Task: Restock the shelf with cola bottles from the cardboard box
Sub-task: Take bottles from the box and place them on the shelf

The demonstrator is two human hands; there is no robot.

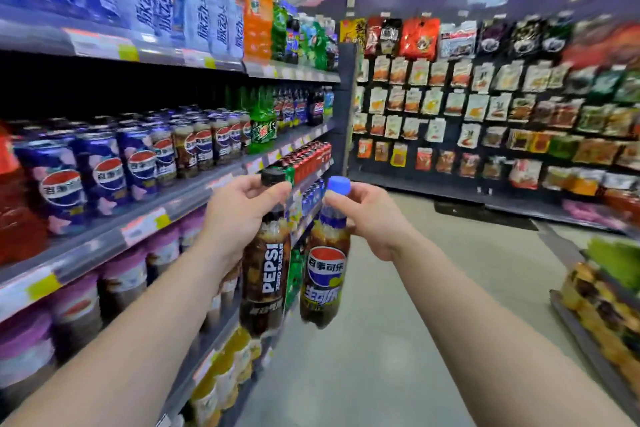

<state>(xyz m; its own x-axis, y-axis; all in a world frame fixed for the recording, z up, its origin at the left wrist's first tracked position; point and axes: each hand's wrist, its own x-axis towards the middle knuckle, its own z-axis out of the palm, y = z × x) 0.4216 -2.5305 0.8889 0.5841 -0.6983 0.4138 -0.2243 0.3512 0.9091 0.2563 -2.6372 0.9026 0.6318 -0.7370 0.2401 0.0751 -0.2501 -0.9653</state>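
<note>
My left hand (239,215) grips the neck of a black-capped Pepsi Zero Sugar bottle (266,274), which hangs upright in front of me. My right hand (367,218) pinches the neck of a blue-capped cola bottle (323,274) with a blue, red and yellow label. The two bottles hang side by side, almost touching, just off the front of the drinks shelf (145,215) on my left. That shelf holds rows of Pepsi bottles (100,170) at about hand height. No cardboard box is in view.
Higher shelves on the left carry blue, orange and green drink bottles (256,17). A wall of hanging snack packets (485,107) fills the far end of the aisle. A low display of packaged goods (602,305) stands at the right. Grey floor (398,340) runs between them.
</note>
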